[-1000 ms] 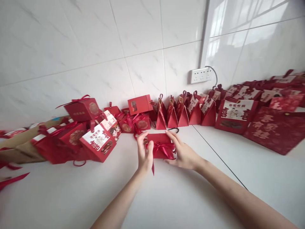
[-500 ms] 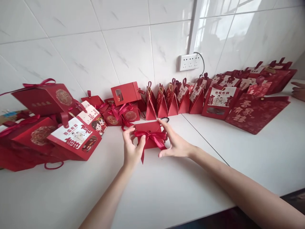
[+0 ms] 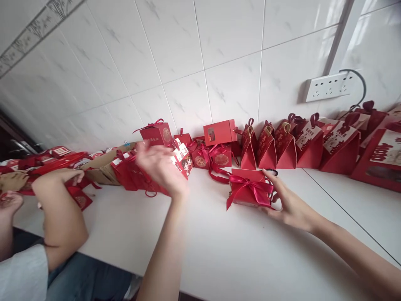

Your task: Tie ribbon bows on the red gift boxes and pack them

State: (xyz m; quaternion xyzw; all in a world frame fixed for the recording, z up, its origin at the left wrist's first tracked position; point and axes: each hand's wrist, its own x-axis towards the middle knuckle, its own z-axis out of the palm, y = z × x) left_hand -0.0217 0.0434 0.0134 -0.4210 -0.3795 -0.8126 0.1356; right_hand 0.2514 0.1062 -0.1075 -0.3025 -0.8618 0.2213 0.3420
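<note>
A small red gift box (image 3: 244,196) with a shiny red ribbon bow (image 3: 249,187) rests on the white tabletop. My right hand (image 3: 286,202) grips its right end, thumb at the near lower edge and fingers round the far side. My left hand (image 3: 163,167) is raised off to the left, blurred by motion, its fingers stretched out and nothing visible in them. Behind that hand are red gift bags (image 3: 128,171) and a box with cartoon figures (image 3: 187,163), partly hidden by it.
Peaked red boxes (image 3: 283,150) line the tiled wall below a power strip (image 3: 328,87). A red windowed box (image 3: 219,132) lies on other ribboned boxes (image 3: 222,155). At the left, another person's arm (image 3: 61,213) reaches over a heap of red packaging (image 3: 53,161).
My left hand has let go of the box and swung up to the left. The right hand keeps hold. The view has turned left, bringing another person's arms into sight.
</note>
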